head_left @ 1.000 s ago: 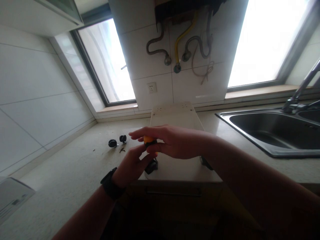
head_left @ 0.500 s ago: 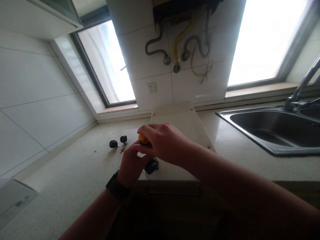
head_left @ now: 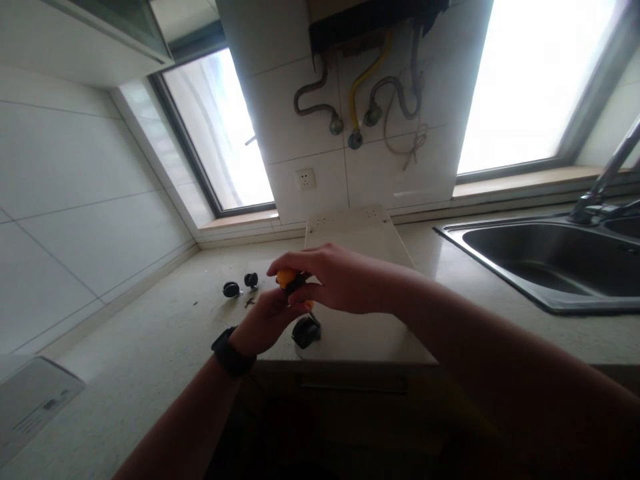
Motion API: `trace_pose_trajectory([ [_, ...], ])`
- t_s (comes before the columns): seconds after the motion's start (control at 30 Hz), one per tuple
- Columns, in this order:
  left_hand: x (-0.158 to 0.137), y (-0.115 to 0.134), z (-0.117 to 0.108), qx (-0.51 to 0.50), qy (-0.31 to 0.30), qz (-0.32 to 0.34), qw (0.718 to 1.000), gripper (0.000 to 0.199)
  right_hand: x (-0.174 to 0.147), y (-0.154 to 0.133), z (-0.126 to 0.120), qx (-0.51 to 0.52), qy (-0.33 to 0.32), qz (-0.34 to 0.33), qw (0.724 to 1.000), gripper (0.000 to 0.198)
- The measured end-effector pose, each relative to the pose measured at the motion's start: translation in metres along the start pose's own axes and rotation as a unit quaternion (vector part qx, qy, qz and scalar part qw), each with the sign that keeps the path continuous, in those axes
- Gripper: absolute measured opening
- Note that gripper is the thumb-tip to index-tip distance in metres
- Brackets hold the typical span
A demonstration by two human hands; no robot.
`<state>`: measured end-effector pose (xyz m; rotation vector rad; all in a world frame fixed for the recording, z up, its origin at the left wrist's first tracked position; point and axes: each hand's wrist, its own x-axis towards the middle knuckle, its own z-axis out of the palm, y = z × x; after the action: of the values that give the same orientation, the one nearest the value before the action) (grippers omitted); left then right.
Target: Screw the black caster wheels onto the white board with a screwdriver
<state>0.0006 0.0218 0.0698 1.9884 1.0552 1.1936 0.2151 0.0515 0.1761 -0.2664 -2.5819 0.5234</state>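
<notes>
My right hand (head_left: 327, 277) is closed around the orange-and-black handle of a screwdriver (head_left: 287, 279), which slants down toward a black caster (head_left: 307, 331). My left hand (head_left: 265, 323), with a dark band on its wrist, closes in from the left at the lower part of the handle; some of its fingers are hidden. That caster sits at the near left corner of a white board (head_left: 355, 233) lying on the counter. The screwdriver's tip is out of sight behind the hands.
Two more black casters, one (head_left: 231, 289) beside another (head_left: 251, 280), lie on the counter (head_left: 165, 340) with small screws (head_left: 249, 303) near them. A sink (head_left: 520, 260) is at right. A white box (head_left: 40, 400) stands at left. Pipes (head_left: 355, 100) hang on the wall.
My right hand's fingers have loosened and shifted on the screwdriver, so more of its handle shows. My left hand has turned slightly, and the caster is less covered. The view has shifted slightly.
</notes>
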Motion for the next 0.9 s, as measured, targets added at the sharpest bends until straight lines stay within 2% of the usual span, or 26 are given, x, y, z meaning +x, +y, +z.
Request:
trace_pose_trajectory([
  [0.1,-0.001,0.001,0.000,0.013,0.012,0.001,1.000,0.014,0.004,-0.001,0.008,-0.058,0.039,0.010,0.997,0.018],
  [0.27,-0.002,-0.001,0.014,0.042,0.109,-0.006,0.993,0.025,0.006,0.000,0.023,-0.130,0.118,0.035,0.984,0.029],
  [0.33,-0.003,0.001,0.019,0.054,0.145,-0.016,0.988,0.022,0.007,-0.002,0.027,-0.149,0.131,0.057,0.978,0.032],
  [0.4,-0.003,0.005,0.021,0.056,0.155,-0.026,0.986,0.016,0.008,-0.004,0.027,-0.161,0.135,0.075,0.975,0.035],
  [0.47,-0.002,0.009,0.019,0.055,0.134,-0.025,0.989,0.015,0.008,-0.006,0.025,-0.173,0.141,0.085,0.971,0.036],
  [0.53,0.000,0.011,0.014,0.051,0.098,-0.011,0.994,0.016,0.005,-0.006,0.019,-0.151,0.125,0.063,0.979,0.034],
  [0.6,0.002,0.009,0.007,0.038,0.056,0.006,0.998,0.018,0.000,-0.005,0.012,-0.080,0.075,0.009,0.994,0.031],
  [0.67,0.003,0.004,-0.001,0.012,0.007,0.010,1.000,0.018,-0.003,-0.003,0.006,0.003,0.014,-0.034,0.999,0.038],
  [0.77,0.004,-0.006,-0.008,-0.014,-0.038,0.003,0.999,0.019,-0.004,-0.002,0.001,0.040,-0.028,-0.022,0.999,0.048],
  [0.9,0.002,-0.011,-0.012,0.005,-0.043,-0.018,0.999,0.021,0.002,-0.006,0.002,-0.023,0.001,0.004,1.000,0.030],
])
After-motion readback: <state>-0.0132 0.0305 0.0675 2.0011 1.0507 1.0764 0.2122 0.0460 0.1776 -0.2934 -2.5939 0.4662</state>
